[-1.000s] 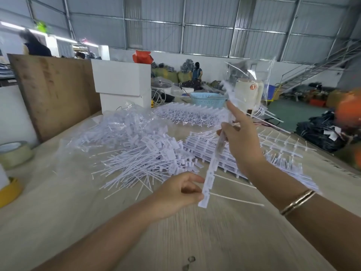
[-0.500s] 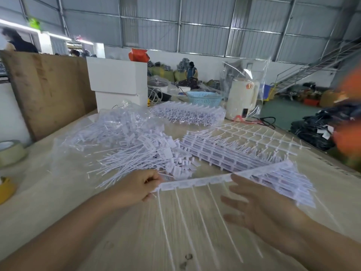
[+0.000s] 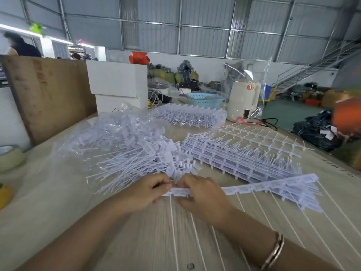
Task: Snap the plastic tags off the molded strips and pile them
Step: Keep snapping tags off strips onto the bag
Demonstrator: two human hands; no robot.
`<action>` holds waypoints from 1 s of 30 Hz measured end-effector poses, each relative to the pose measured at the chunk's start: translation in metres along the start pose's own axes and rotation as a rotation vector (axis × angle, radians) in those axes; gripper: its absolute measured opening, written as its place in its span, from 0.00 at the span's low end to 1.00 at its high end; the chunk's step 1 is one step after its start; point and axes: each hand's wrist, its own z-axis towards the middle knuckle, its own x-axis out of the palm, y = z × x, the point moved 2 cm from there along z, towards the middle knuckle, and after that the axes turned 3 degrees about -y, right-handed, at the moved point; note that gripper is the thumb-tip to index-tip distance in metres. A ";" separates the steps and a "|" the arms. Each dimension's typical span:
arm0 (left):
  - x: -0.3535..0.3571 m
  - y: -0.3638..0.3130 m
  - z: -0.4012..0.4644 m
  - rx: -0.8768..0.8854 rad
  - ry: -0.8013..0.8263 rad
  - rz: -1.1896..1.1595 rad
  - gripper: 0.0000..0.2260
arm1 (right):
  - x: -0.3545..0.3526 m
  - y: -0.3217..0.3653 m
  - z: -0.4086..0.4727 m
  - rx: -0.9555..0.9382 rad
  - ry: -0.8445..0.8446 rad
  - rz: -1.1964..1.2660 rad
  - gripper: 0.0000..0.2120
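Both hands meet at the near middle of the table, gripping one molded strip (image 3: 244,189) at its left end. The left hand (image 3: 144,194) has its fingers curled over the very end of the strip, thumb and fingertips pinching it. The right hand (image 3: 203,194) sits just beside it, touching or almost touching the left, fingers curled down over the strip's next section; a metal bracelet (image 3: 273,253) circles its wrist.

The strip's long axis runs left to right, rising slightly toward the far right, where its free end reaches over the near edge of a stack of unbroken strips (image 3: 240,159). Its flat tag heads line the bar, and its thin white tails (image 3: 172,227) point toward the near edge of the table, fanning out across the wood.

Just beyond the left hand lies the pile of loose tags (image 3: 140,153), heads mostly on the right, tails pointing left and near; part of it rests on clear plastic film. The stack of strips lies right of the pile, its long axis angled from far left to near right. A second bundle of strips (image 3: 187,115) lies farther back.

On the wooden table (image 3: 48,202), a roll of tape (image 3: 10,157) sits at the left edge. Farther off stand a white box (image 3: 117,81), a blue basket (image 3: 205,99) and a cream jug (image 3: 243,100).
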 end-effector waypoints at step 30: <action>-0.014 0.015 -0.022 0.037 0.170 -0.376 0.04 | -0.002 -0.023 -0.008 0.200 -0.025 0.839 0.06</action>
